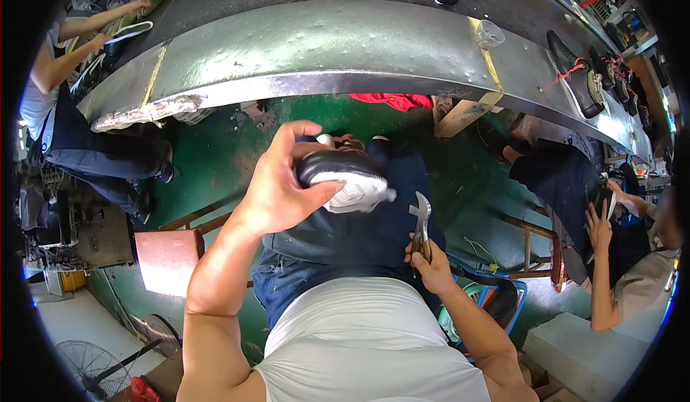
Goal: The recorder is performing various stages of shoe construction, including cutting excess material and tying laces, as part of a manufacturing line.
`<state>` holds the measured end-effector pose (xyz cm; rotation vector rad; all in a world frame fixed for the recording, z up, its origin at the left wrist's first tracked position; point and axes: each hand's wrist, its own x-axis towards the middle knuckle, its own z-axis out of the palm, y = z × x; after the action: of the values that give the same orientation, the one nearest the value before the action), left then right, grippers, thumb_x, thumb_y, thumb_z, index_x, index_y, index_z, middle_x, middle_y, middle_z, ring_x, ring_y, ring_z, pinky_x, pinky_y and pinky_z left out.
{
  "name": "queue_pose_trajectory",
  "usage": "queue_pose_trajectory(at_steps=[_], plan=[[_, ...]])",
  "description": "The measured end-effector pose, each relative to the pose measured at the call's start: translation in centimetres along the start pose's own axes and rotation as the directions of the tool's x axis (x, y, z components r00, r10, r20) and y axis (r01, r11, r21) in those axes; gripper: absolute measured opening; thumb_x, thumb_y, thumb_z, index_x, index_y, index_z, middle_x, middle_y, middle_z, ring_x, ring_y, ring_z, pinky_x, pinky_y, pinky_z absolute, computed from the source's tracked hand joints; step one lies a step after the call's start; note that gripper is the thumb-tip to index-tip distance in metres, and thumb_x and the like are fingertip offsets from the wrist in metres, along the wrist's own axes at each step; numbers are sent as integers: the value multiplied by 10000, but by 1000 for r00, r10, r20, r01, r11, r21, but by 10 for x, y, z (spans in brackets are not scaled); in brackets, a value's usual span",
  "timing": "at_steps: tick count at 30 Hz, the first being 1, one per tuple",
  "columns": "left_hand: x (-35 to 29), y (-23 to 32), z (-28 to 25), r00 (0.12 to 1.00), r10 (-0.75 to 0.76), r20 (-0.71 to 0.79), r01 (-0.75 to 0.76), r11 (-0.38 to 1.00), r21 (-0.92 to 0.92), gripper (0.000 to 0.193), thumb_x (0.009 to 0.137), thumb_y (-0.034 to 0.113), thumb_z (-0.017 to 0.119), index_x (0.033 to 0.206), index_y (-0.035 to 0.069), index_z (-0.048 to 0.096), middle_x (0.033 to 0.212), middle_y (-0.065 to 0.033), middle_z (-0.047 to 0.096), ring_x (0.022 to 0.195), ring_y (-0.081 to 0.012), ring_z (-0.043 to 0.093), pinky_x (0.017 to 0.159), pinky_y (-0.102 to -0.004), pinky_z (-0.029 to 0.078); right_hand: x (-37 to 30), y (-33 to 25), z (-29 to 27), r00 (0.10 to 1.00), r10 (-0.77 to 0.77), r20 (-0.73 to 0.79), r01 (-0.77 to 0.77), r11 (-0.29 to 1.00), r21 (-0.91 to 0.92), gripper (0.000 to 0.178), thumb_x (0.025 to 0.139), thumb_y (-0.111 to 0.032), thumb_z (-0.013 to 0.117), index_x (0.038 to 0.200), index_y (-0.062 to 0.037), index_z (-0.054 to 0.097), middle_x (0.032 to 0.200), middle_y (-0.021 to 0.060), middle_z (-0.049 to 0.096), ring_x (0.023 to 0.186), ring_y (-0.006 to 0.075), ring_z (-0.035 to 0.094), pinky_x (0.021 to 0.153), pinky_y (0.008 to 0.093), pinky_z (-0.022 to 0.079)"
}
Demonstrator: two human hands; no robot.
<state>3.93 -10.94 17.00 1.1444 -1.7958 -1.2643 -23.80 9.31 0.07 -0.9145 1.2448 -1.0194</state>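
Observation:
Above my lap, my left hand (pixel 277 190) is closed around a shoe (pixel 352 190), thumb on one side and fingers on the other. Its upper is dark and glossy, and a white, uneven face is turned toward me; its right end is smeared by motion. Lower and to the right, my right hand (pixel 433 267) grips the handles of metal shoemaker's pincers (pixel 422 211). Their broad head points away from me, a short distance right of the shoe and apart from it. Dark blue trousers cover my legs beneath both hands.
A long metal-edged bench (pixel 309 43) curves across the front, carrying black shoes (pixel 575 79) at right and a clear cup (pixel 489 34). Co-workers handle shoes at far left and right. A pinkish stool (pixel 169 258) stands left; a fan (pixel 90 373) is lower left.

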Motion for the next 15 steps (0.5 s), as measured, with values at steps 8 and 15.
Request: queue_pose_trajectory(at_steps=[8,15], plan=[[69,-89,75,909,-379,171,379,925,35,658,847,215,805,1354,-59,490,1113,-178,664,1008,-220,648,867,-331,531,10,-62,-8,987,160,25,-134,894,-428,331,972,-154,593,1243,33,556,935,123,653,859,171,638,729,336,529],[18,-111,88,893,-394,216,271,855,442,700,882,302,668,1431,-71,445,1111,-317,663,1044,-448,655,936,-437,522,45,-96,-15,974,99,205,87,668,-739,481,916,-168,625,1326,60,517,1082,265,648,1002,442,628,898,453,495]])
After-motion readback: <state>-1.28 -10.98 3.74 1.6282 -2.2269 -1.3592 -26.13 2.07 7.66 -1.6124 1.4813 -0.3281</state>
